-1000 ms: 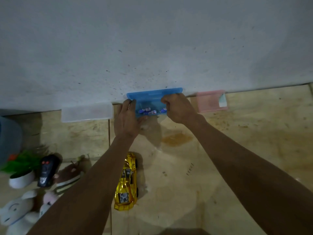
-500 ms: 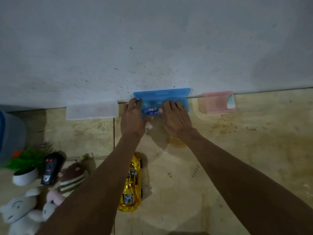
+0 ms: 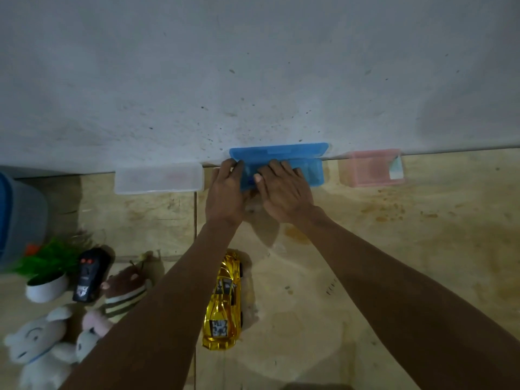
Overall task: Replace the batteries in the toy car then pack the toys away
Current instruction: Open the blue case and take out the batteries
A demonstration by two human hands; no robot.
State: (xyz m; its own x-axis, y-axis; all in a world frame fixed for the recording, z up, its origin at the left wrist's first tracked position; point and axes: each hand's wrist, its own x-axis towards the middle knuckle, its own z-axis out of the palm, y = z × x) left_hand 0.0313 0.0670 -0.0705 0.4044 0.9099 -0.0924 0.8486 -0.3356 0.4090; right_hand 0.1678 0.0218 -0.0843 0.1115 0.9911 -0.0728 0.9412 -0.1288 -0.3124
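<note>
An open blue plastic box (image 3: 315,173) lies on the floor against the wall, its lid (image 3: 281,150) leaning back on the wall. My left hand (image 3: 225,192) grips the box's left end. My right hand (image 3: 284,192) lies over the box's inside with fingers spread, covering the small batteries, so only a blue sliver shows by the thumb. Whether it holds one is hidden. The gold toy car (image 3: 225,302) lies on the floor between my forearms, and its black remote (image 3: 90,273) is at the left.
A clear lidded box (image 3: 159,178) and a pink box (image 3: 368,168) flank the blue one along the wall. At the left are a grey-blue bin (image 3: 19,215), a potted plant (image 3: 47,266), a brown plush (image 3: 126,285) and a white plush (image 3: 39,342).
My right hand has slid left from the box's right end into the box and now covers the batteries. My left hand has stayed on the left end.
</note>
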